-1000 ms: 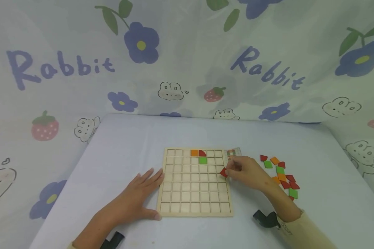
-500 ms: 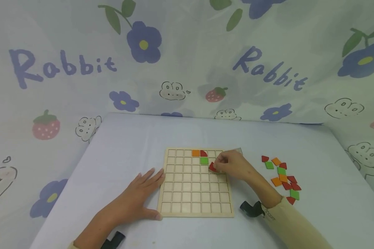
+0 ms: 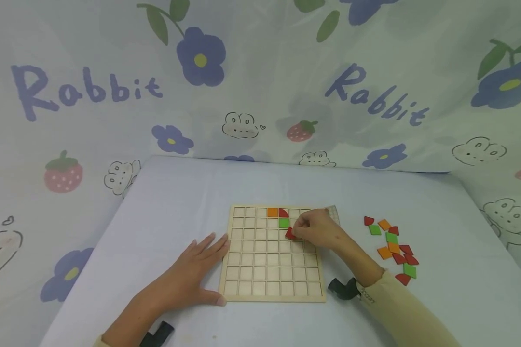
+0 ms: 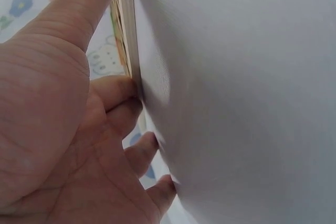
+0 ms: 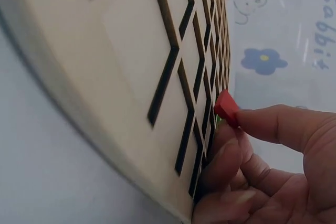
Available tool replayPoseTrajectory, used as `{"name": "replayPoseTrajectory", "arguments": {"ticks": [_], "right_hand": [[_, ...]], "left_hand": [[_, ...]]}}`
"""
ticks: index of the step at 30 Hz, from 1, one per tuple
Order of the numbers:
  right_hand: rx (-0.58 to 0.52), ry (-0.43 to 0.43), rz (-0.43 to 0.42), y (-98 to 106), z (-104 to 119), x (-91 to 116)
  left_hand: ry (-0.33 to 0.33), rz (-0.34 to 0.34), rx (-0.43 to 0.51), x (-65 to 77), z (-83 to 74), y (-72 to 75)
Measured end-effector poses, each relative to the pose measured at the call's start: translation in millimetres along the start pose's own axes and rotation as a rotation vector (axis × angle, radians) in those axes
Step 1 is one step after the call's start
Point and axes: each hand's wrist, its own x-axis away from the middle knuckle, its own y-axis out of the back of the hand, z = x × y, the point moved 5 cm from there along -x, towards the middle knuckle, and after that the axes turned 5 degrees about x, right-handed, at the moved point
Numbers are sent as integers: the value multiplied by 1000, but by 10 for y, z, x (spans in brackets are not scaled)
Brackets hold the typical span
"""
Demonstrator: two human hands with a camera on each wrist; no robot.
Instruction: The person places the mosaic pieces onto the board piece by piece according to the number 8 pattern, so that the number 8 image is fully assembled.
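A wooden grid board point(image 3: 258, 274) lies on the table. In its far rows sit an orange square tile point(image 3: 272, 212), a red quarter-round tile point(image 3: 283, 212) and a green square tile point(image 3: 284, 223). My right hand point(image 3: 316, 228) pinches another red tile point(image 5: 227, 107) between thumb and fingers, just nearer than the green one; whether this tile touches the board I cannot tell. With fingers spread, my left hand point(image 3: 188, 274) rests along the board's left side, and its thumb and a finger touch the edge point(image 4: 130, 30) in the left wrist view.
Loose red, orange and green tiles, among them a green square point(image 3: 410, 270), lie right of the board. A small patterned card point(image 3: 333, 214) sits by the far right corner, partly behind the right hand. A printed cloth point(image 3: 260, 86) hangs behind the table.
My right hand has carried the red tile leftward from the board's right edge to near the green tile. The left hand stays at the board's side.
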Motion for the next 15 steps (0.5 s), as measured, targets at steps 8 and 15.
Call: {"name": "replayPoseTrajectory", "arguments": {"ticks": [8,15], "right_hand": [[45,-51,-36,-42,62,-26],[114,-67,-44,-78,109,-7]], "left_hand": [[7,-1,-8,10,14,-6],[-10,-9,0,22,-1,11]]}}
